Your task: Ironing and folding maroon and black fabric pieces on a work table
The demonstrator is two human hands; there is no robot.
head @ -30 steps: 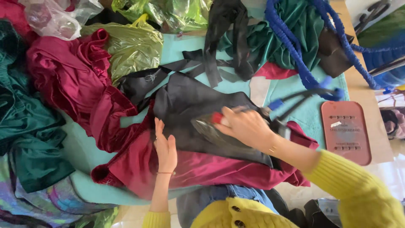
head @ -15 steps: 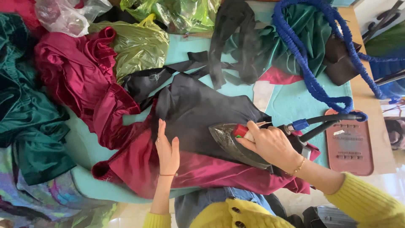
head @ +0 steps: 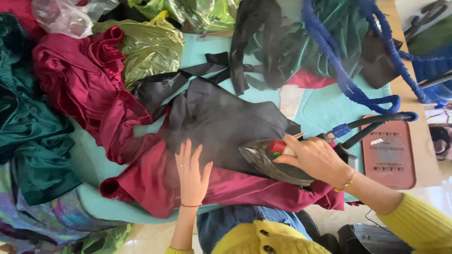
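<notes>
1. Turquoise padding covers the ironing table [head: 325, 110], and heaps of cloth crowd it: dark green satin [head: 28, 136] at the left, crimson satin [head: 80, 80] beside it, and yellow-green plastic bags [head: 150, 44] along the far edge.
2. A piece of black fabric [head: 221, 120] lies spread across the middle of the table, over a maroon garment [head: 245, 188] that runs along the near edge.
3. Black straps [head: 245, 47] trail from the fabric's far side toward a teal cloth [head: 343, 33] crossed by a thick blue braided cord [head: 339, 75].
4. The right hand [head: 318, 157] is clenched around the handle of a steam iron [head: 270, 160], whose soleplate sits on the black fabric's right part, tip pointing left.
5. Black hoses [head: 376, 123] lead away from the iron's rear toward a reddish-brown silicone iron rest [head: 388, 153] at the table's right end.
6. The left hand [head: 192, 170] lies flat, fingers spread and grasping nothing, where the black fabric meets the maroon garment, just left of the iron's tip.
7. Judging by this, the step in hand is pressing the black fabric flat, one hand steadying while the other irons.
8. A next stroke calls for keeping the cloth taut and the flat hand's fingertips out of the hot tip's way, since the two are near each other.
</notes>
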